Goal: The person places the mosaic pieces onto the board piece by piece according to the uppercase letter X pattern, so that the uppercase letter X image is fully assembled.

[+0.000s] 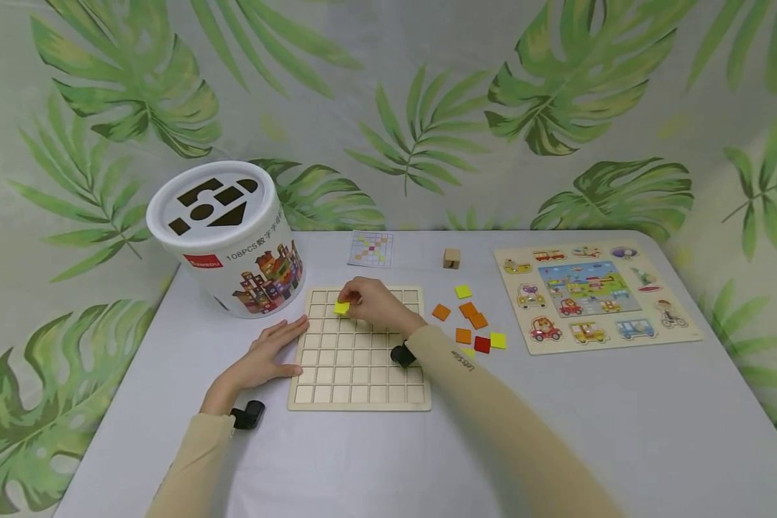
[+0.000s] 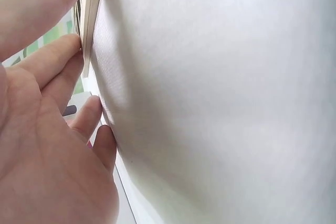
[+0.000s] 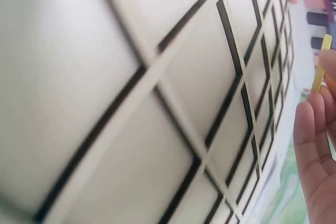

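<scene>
My right hand [image 1: 377,302] pinches a yellow square tile [image 1: 341,308] over the upper left part of a wooden grid board [image 1: 359,410]. In the right wrist view the yellow tile [image 3: 318,72] is seen edge-on between thumb and fingers, above the board's raised grid lines [image 3: 152,72]. My left hand [image 1: 265,358] lies with its fingers spread at the board's left side, fingertips right at the edge. The left wrist view shows those fingers [image 2: 58,61] against the board's side [image 2: 90,24]. No tile shows in the visible cells.
Right of the board lie loose orange tiles [image 1: 441,312], yellow tiles [image 1: 498,340] and a red tile [image 1: 482,344]. A coloured pattern card [image 1: 371,249] and a wooden cube [image 1: 451,258] are behind. A large white bucket [image 1: 233,237] stands back left; a picture puzzle [image 1: 596,295] lies right.
</scene>
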Motion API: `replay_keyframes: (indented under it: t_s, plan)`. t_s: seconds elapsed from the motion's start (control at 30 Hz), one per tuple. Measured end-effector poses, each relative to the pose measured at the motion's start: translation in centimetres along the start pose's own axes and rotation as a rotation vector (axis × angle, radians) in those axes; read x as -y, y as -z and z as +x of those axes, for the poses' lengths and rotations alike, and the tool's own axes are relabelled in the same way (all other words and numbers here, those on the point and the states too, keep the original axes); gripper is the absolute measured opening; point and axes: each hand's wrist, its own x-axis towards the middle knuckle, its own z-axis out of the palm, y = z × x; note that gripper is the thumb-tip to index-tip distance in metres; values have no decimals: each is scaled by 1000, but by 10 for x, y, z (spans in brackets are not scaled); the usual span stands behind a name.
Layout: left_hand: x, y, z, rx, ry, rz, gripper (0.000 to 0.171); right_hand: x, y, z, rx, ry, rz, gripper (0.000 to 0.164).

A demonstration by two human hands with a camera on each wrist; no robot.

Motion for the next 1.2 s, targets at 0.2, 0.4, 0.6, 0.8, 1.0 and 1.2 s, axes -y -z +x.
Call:
replay_keyframes:
  t_s: [0.2,0.4,0.6,0.8,1.0,1.2]
  plan:
    - [-1,0,-1,1,6,-4,81,1,-15,18,16,-26,-103,16]
    - [-1,0,-1,-5,3,-1,81,3,-23,26,35,-18,-207,22]
    - [-1,0,-1,-2,1,-5,81,10,-25,28,52,-26,-289,27]
    - [-2,-1,0,-5,4,-11,81,5,-12,15,17,-54,-186,25]
    - [-3,-2,0,-8,13,-12,81,-12,28,-21,-105,-70,37,20]
    - [-3,-2,-1,-13,10,-11,81,-38,69,-73,-220,-163,111,21]
